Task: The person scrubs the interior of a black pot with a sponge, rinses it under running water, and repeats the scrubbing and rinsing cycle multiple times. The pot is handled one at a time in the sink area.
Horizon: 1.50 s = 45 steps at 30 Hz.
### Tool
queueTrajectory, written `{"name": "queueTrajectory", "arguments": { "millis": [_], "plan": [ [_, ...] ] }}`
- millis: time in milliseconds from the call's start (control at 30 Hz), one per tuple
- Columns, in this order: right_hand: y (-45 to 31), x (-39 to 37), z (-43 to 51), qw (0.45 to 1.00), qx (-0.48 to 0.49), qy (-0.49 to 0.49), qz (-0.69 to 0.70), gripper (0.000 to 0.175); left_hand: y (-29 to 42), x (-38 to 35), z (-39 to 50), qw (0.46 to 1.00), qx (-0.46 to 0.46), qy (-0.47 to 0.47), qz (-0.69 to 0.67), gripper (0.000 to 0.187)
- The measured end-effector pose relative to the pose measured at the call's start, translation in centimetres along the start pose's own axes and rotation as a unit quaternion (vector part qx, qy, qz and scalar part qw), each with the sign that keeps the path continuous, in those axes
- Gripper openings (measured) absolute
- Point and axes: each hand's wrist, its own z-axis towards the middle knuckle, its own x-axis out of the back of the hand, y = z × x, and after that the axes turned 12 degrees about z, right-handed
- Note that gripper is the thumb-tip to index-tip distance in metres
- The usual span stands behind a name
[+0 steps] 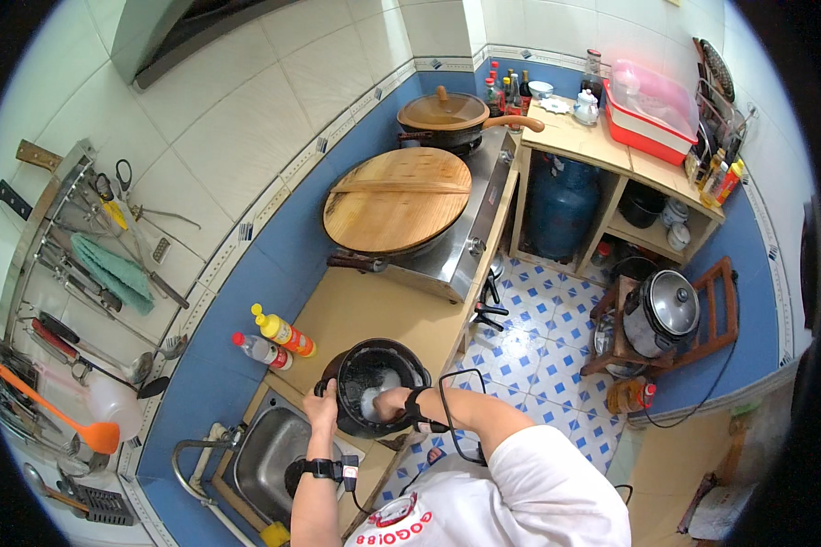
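A dark round pot (360, 366) stands on the counter beside the sink, its inside wet and dark. My left hand (321, 409) grips the pot's side handle at the left rim. My right hand (390, 403) reaches down into the pot, fingers at a whitish patch (371, 396) on the bottom. Whether that patch is suds or a cloth, and whether the fingers hold anything, I cannot tell. Behind the pot stand a yellow squeeze bottle (284, 331) and a clear plastic bottle with a red cap (263, 350).
A steel sink (274, 437) with a faucet (198, 448) lies left of the pot. Beyond the counter, a gas stove (445, 263) bears a wok with a wooden lid (400, 205) and a lidded frying pan (445, 113). An electric pressure cooker (663, 311) sits on a wooden chair.
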Motion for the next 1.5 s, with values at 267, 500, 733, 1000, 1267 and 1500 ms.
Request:
{"name": "queueTrajectory", "arguments": {
  "millis": [267,500,733,1000,1267,1500],
  "plan": [
    [1.2,0.7,2.1,0.269,0.153,0.123,0.943,0.021,-1.2,-0.2,1.3,0.999,-0.004,-0.001,-0.042,0.018],
    [0.5,-0.2,1.7,0.303,0.234,0.087,0.920,0.028,-1.7,0.4,0.7,0.999,0.005,0.018,-0.037,0.019],
    [-0.6,0.5,-2.2,0.986,0.065,0.030,-0.148,0.026,-1.7,1.1,-0.1,0.998,0.057,0.011,-0.020,0.022],
    [1.4,1.0,-0.2,0.868,0.091,0.338,-0.353,0.019,-0.1,0.7,-0.9,0.999,0.033,0.011,0.025,0.025],
    [1.6,-1.1,2.9,0.887,0.197,-0.015,0.417,0.011,-0.2,-0.3,0.4,0.999,-0.006,0.007,0.038,0.022],
    [0.6,1.1,2.1,0.113,0.088,0.187,0.972,0.024,0.0,-0.1,0.7,1.000,0.005,0.004,0.009,0.020]
  ]
}}
